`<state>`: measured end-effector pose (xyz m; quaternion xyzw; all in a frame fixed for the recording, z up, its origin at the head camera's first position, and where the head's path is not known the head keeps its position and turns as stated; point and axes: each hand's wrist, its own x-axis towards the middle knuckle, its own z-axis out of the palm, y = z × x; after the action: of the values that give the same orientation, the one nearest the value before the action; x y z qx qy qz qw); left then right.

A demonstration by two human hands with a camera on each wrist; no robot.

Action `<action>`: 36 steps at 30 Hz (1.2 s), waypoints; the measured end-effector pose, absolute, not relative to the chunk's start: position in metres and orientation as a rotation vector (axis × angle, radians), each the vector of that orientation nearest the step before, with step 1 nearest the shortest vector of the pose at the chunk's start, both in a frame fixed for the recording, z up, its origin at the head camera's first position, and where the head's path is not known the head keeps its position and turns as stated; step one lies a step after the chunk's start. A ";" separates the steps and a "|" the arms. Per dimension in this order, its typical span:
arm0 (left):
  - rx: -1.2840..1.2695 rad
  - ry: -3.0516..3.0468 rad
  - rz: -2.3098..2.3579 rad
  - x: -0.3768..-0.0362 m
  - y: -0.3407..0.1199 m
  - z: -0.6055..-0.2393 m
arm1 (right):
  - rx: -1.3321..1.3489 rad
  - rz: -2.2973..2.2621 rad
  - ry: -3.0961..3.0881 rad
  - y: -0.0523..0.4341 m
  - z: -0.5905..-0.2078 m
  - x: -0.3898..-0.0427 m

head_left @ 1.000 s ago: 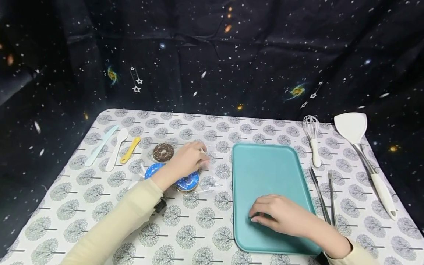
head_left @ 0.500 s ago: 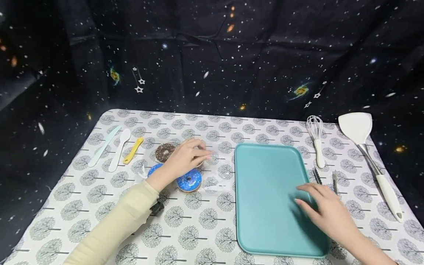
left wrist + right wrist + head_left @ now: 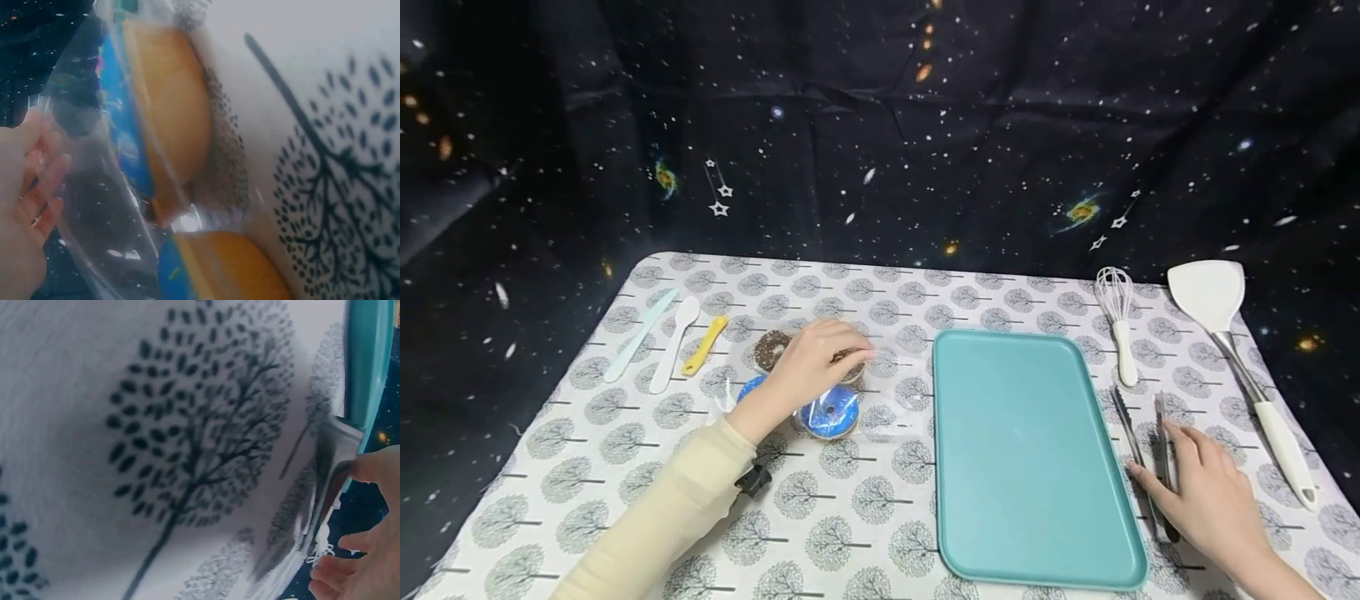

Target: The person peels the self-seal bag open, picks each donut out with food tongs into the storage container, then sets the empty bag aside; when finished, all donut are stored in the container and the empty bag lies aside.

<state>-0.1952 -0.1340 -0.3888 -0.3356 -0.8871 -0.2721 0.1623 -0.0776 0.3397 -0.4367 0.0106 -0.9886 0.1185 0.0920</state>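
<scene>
Left hand (image 3: 815, 357): pinches the clear bag (image 3: 87, 147), perhaps to stop it sliding.
Right hand (image 3: 1213, 492): thumb and fingers either side of the tongs (image 3: 1126, 423); I can't tell if they grip.
Donuts (image 3: 844, 414): in the bag, under and beside the left hand.
Tongs: tips point away, likely for easy grabbing.
Tray (image 3: 1030, 458): lies flat between bag and tongs.

Tree-printed cloth (image 3: 69, 375) fills the left and centre. At lower right, the right hand (image 3: 375, 550) has its thumb at the metal tongs (image 3: 339, 439), below the teal tray (image 3: 365, 369) at upper right.
</scene>
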 end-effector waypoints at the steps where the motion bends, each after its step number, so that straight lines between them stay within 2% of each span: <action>1: -0.950 -2.538 -0.792 -0.194 -0.134 -0.389 | 0.009 0.335 -2.959 0.341 -0.438 -0.078; 11: -0.815 -2.681 -0.885 -0.186 -0.135 -0.379 | -0.187 0.332 -3.285 0.346 -0.431 -0.091; 26: -0.827 -2.719 -0.995 -0.180 -0.142 -0.371 | 0.114 0.532 -3.118 0.354 -0.419 -0.099; 36: -0.841 -2.705 -0.995 -0.181 -0.143 -0.370 | 0.538 0.641 -2.886 0.309 -0.402 -0.132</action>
<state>-0.1806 -0.1434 -0.3705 -0.2794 -0.8988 -0.3306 0.0696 -0.1319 0.3087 -0.4021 0.1785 -0.9582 0.2128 0.0683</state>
